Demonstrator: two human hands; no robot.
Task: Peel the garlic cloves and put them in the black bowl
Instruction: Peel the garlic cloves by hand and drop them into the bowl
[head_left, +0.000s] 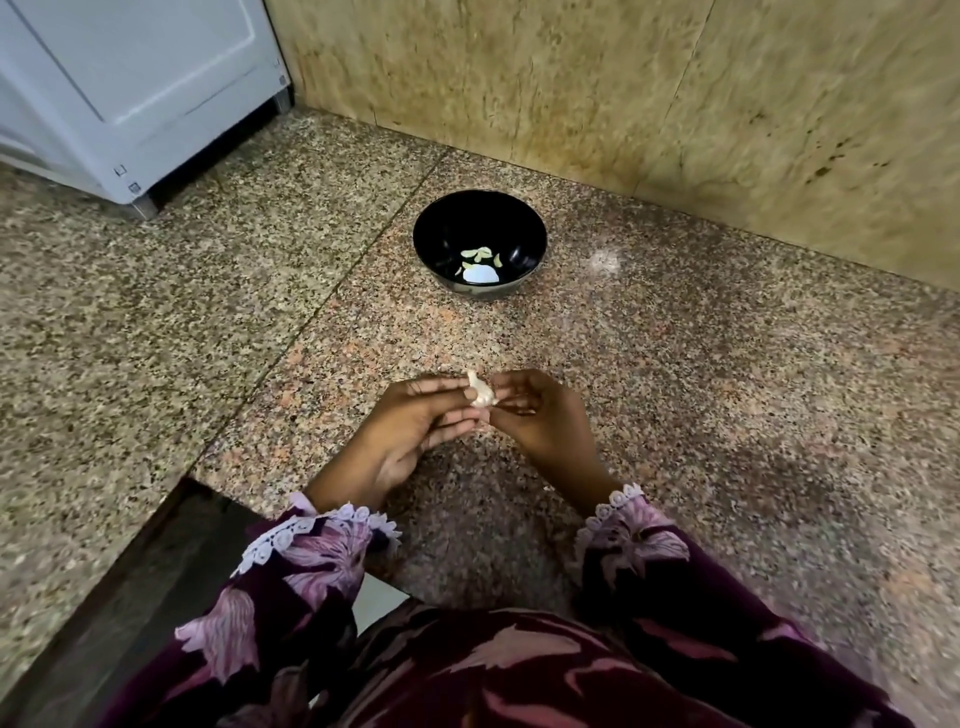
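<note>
A black bowl (431, 228) stands on the speckled granite counter, a little beyond my hands. Several pale peeled garlic cloves (480, 254) lie at its bottom beside a bright reflection. A whitish garlic piece (479, 393) with papery skin is held above the counter between both hands. My left hand (415, 431) pinches it from the left with the fingertips. My right hand (540, 421) grips it from the right, fingers curled. Both hands are well short of the bowl.
A white appliance (130, 88) stands at the back left. A beige stone wall (649, 88) closes the back and right. The granite counter (727, 389) has a cut-out edge with a dark gap (156, 561) at the lower left.
</note>
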